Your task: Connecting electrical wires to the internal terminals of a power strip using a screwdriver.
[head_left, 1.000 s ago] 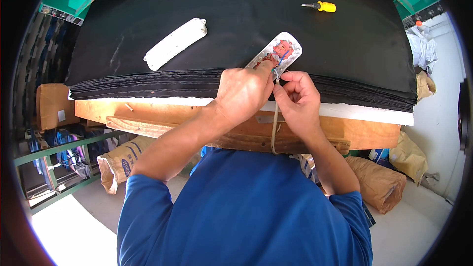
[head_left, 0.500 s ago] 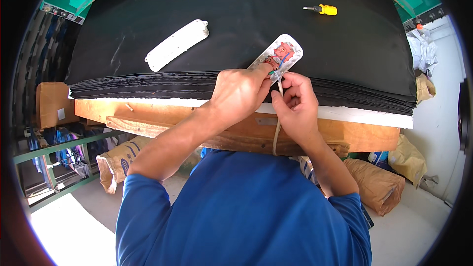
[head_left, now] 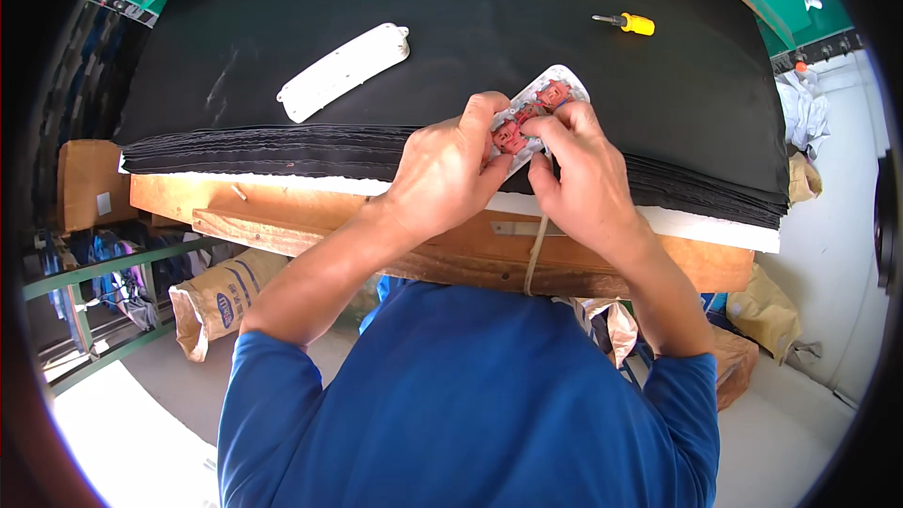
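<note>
The left grip (head_left: 444, 171) clasps the rounded white plastic casing (head_left: 567, 73); the right grip (head_left: 588, 174), its hold hidden, could skew the red inserts (head_left: 510, 137) by pressing unevenly.

Housing (head_left: 515, 122) between your left hand (head_left: 447, 169) and right hand (head_left: 588, 174), at the near edge of the sheet stack (head_left: 451, 28). Cover (head_left: 344, 73) on the stack, left; screwdriver (head_left: 636, 24) far right. Cord (head_left: 537, 254) hangs before the board (head_left: 705, 263) under the stack.
</note>
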